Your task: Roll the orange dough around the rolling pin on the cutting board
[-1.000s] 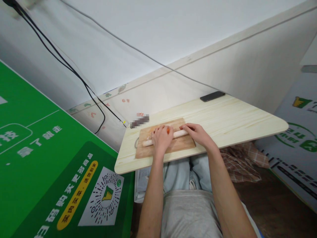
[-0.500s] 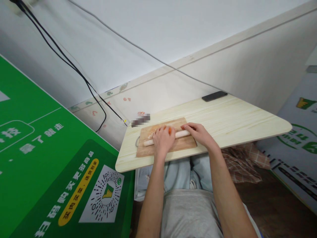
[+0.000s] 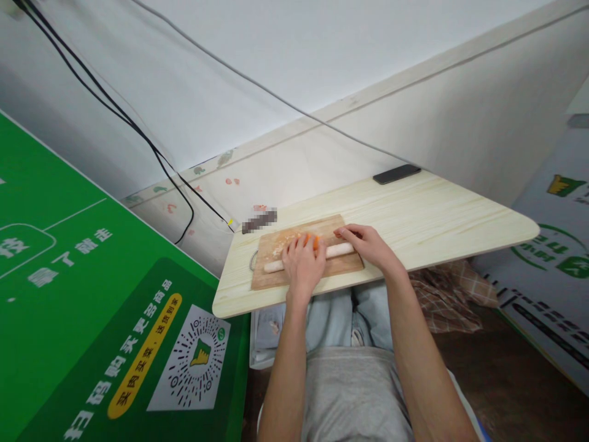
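Observation:
A pale wooden rolling pin (image 3: 339, 249) lies across a wooden cutting board (image 3: 343, 268). My left hand (image 3: 304, 261) bends over the middle of the pin, its fingers reaching past it onto something orange (image 3: 316, 242). Most of that orange thing is hidden under the fingers, so its kind does not show. Pale crumbs (image 3: 278, 247) are scattered on the board to the left of these fingers. At the pin's right end, my right hand (image 3: 368, 244) curls its fingers over the tip, with the thumb side hard to make out.
The board rests on a light wood table (image 3: 451, 215) that stands against the wall. A black phone (image 3: 396, 174) lies at its back edge, and a blurred-out dark item (image 3: 260, 221) sits at the back left. Black cables (image 3: 151, 144) hang at left, beside a green printed panel (image 3: 69, 307).
More of the orange thing shows beyond and between my left fingers. Both hands stay at the rolling pin. The whole view has shifted slightly.

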Available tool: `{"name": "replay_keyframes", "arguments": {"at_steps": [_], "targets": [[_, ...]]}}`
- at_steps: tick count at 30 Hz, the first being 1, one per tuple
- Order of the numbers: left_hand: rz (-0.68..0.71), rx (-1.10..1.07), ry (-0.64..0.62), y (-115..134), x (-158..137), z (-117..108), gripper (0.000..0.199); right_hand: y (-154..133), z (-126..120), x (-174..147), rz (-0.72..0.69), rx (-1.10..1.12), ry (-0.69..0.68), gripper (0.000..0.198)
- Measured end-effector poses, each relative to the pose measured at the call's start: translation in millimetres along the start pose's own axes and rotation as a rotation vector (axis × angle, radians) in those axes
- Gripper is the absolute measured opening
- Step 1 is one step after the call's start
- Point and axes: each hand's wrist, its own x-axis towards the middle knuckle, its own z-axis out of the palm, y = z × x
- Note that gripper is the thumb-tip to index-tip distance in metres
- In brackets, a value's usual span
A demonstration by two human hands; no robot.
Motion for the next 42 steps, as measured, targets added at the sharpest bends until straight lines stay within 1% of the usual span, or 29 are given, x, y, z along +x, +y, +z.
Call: {"name": "replay_keyframes", "arguments": {"at_steps": [2,4,10,12,15,18,21,24,27,33,35,38,42], "targets": [[-0.003,0.0,0.0,0.1,-1.0,0.7,0.048,1.2,0.5,0.6,-0.002,-0.001,0.006,0.035],[-0.008,0.005,-0.018,-0.4,5.7,-0.3,0.048,2.2,0.8,1.2,-0.003,0.0,0.01,0.034],[-0.039,-0.006,-0.177,-5.1,53.1,-6.7,0.053,1.4,-0.8,0.7,-0.018,-0.008,0.01,0.032],[-0.043,-0.014,-0.206,-6.1,62.1,-7.2,0.054,0.3,-1.4,0.3,-0.028,-0.009,0.012,0.031],[-0.039,-0.013,-0.175,-5.5,57.9,-6.1,0.052,-0.4,-1.5,0.2,-0.023,-0.01,0.008,0.03],[-0.026,0.013,-0.098,-3.1,38.7,-4.3,0.05,0.4,-0.7,0.8,-0.012,-0.009,0.006,0.032],[-0.022,0.034,-0.055,-0.9,18.7,-2.5,0.049,1.9,0.5,1.6,-0.004,0.0,0.015,0.034],[-0.021,0.029,-0.023,0.0,10.4,-1.3,0.047,2.4,1.0,1.8,-0.001,0.002,0.017,0.034],[-0.032,0.025,-0.052,-0.8,18.5,-1.3,0.049,1.3,0.5,1.4,0.003,-0.002,0.015,0.033],[-0.064,-0.001,-0.161,-5.2,59.2,-3.8,0.052,0.4,0.3,1.3,-0.014,-0.017,0.026,0.031],[-0.066,-0.01,-0.186,-6.6,67.2,-4.2,0.051,0.9,0.7,1.5,-0.018,-0.013,0.031,0.032],[-0.057,-0.015,-0.175,-6.9,65.0,-3.9,0.053,1.4,1.1,1.7,-0.018,-0.009,0.032,0.032],[-0.049,0.002,-0.11,-3.6,40.5,-3.0,0.051,1.6,1.2,1.6,-0.005,-0.007,0.024,0.033]]}}
